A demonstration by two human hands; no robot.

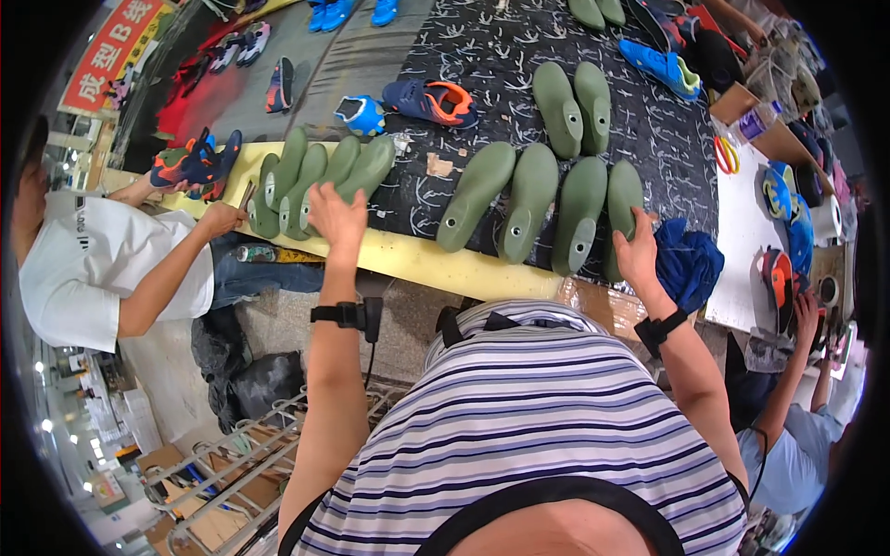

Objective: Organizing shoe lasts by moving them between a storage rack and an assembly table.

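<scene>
Green foot shapes sit close together on the table, maybe for easy reach; the left hand spreads its fingers over some, the right hand curls against one (can't tell how tightly).

The left hand covers part of the left lasts, which also overlap one another; whether it grips one cannot be told. The right hand hides a bit of the edge of the end last, and its grip is equally unclear. The top edge cuts off the far lasts and two blue shoes. The dark rim crops the left co-worker and the right co-worker. The left forearm blocks some of the rack.
</scene>
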